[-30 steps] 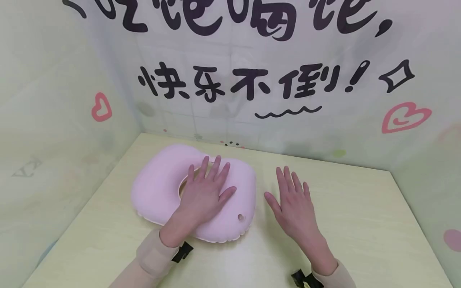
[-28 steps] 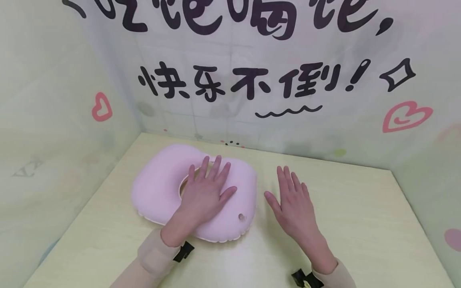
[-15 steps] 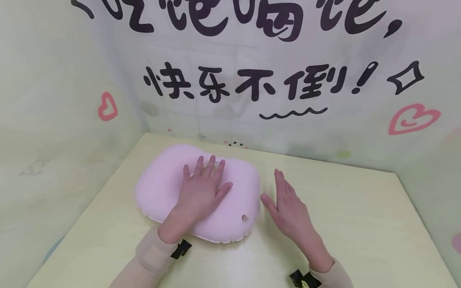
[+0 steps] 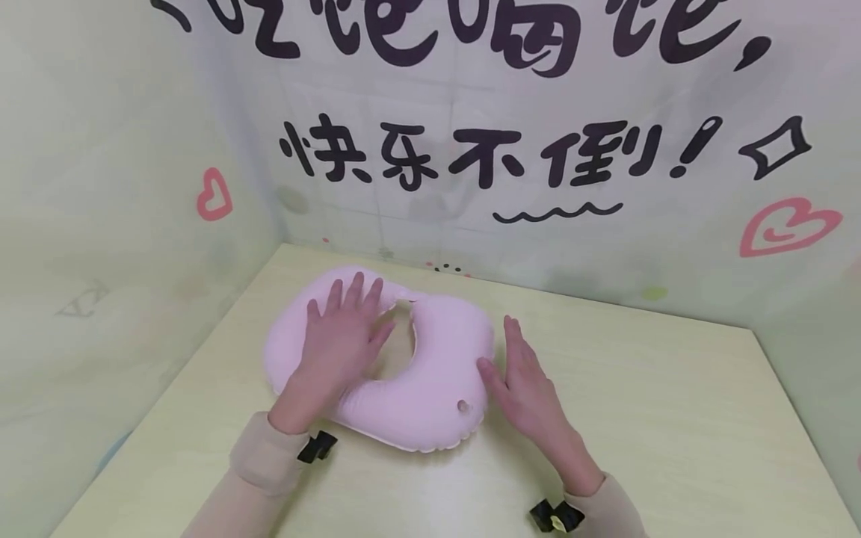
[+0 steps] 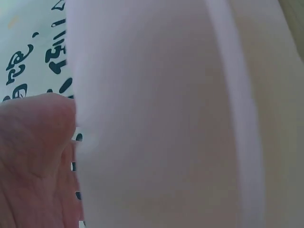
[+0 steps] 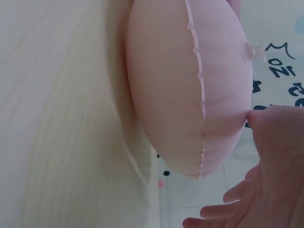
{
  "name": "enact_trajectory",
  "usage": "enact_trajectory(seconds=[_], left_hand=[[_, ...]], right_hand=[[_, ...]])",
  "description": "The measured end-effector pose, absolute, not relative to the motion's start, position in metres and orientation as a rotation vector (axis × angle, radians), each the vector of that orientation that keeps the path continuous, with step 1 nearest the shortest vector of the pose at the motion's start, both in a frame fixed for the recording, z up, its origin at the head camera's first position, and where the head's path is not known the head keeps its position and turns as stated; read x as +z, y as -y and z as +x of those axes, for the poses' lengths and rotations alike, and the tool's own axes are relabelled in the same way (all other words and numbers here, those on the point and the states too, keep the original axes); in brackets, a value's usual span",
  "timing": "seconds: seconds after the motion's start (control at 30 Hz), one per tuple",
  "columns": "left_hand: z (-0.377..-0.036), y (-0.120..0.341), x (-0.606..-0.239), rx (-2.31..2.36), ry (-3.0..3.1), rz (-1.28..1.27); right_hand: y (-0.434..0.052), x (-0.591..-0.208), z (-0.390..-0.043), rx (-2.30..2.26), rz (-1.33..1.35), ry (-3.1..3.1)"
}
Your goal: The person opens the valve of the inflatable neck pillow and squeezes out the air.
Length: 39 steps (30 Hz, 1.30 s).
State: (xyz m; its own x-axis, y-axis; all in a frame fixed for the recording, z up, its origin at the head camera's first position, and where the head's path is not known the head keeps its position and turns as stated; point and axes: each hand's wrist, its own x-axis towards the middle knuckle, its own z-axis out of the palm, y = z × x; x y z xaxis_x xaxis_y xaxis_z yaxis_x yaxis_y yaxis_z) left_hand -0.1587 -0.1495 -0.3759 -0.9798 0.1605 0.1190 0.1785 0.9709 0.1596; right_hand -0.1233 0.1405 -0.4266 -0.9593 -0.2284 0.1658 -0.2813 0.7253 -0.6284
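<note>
It looks like a small staged booth, not a lived-in room. A pale wooden table (image 4: 673,418) fills the lower frame, enclosed on 3 sides by printed backdrop sheets (image 4: 471,224) with Chinese lettering (image 4: 471,161) and pink hearts (image 4: 787,226).

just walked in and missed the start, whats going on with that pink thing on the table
A person is handling a pink inflatable neck pillow lying on a pale wooden table. The left hand rests flat on the pillow's left arm, fingers spread. The right hand is open, thumb against the pillow's right edge near its air valve. Neither hand grips the pillow, and it looks inflated.
</note>
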Motion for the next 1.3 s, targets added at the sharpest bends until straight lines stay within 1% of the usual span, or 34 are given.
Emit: enact_trajectory(seconds=[0.27,0.6,0.93,1.3], left_hand=[[-0.168,0.181,-0.373,-0.241,2.987,-0.180],[-0.174,0.220,-0.376,-0.528,3.010,-0.028],[-0.174,0.232,-0.385,-0.816,3.096,0.015],[-0.175,0.240,-0.392,-0.931,3.085,0.017]], right_hand=[[-0.136,-0.432,-0.127,1.214,0.361,2.803],[-0.130,-0.440,-0.134,1.556,0.281,2.690],[-0.121,-0.445,-0.134,1.808,0.187,2.659],[-0.120,-0.445,-0.136,2.030,0.109,2.576]])
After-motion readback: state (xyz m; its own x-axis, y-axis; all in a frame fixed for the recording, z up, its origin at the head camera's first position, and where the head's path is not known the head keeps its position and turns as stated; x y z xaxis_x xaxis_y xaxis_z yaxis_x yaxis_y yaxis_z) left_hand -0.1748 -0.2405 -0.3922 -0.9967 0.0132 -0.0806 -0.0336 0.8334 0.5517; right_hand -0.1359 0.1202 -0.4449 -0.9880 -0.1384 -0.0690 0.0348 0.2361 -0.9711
